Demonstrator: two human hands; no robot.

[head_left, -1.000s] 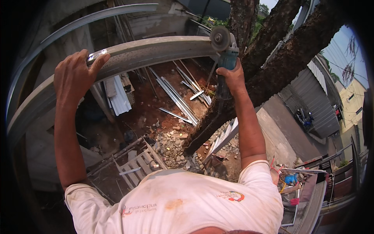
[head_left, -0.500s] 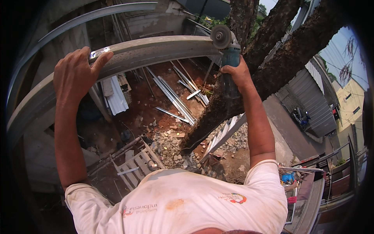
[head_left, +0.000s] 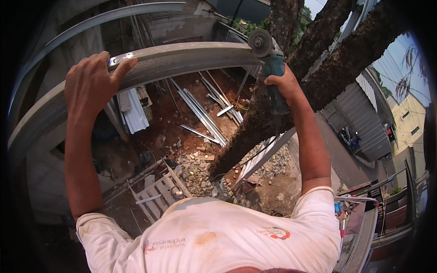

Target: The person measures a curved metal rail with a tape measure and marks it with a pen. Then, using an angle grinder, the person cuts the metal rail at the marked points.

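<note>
A long grey metal beam (head_left: 191, 61) spans the view from the left to the upper middle. My left hand (head_left: 88, 86) is closed over its top edge, thumb along the near side. A short shiny strip (head_left: 121, 58) shows on the edge beside that thumb; I cannot tell if it is a separate piece. My right hand (head_left: 284, 84) grips a teal-and-black angle grinder (head_left: 274, 66) by its body. The grinder's round disc (head_left: 260, 42) stands upright by the beam's right end; whether they touch, I cannot tell.
A thick tree trunk (head_left: 327, 88) forks close behind my right hand. Far below lie metal channels (head_left: 200, 113), rubble (head_left: 200, 177) and a wooden pallet-like frame (head_left: 159, 193). A ladder-like metal piece (head_left: 259, 159) leans near the trunk. Another metal channel (head_left: 114, 16) runs at upper left.
My right hand and the grinder have shifted slightly right and down. My left hand has slid a little to the right along the beam, still gripping it.
</note>
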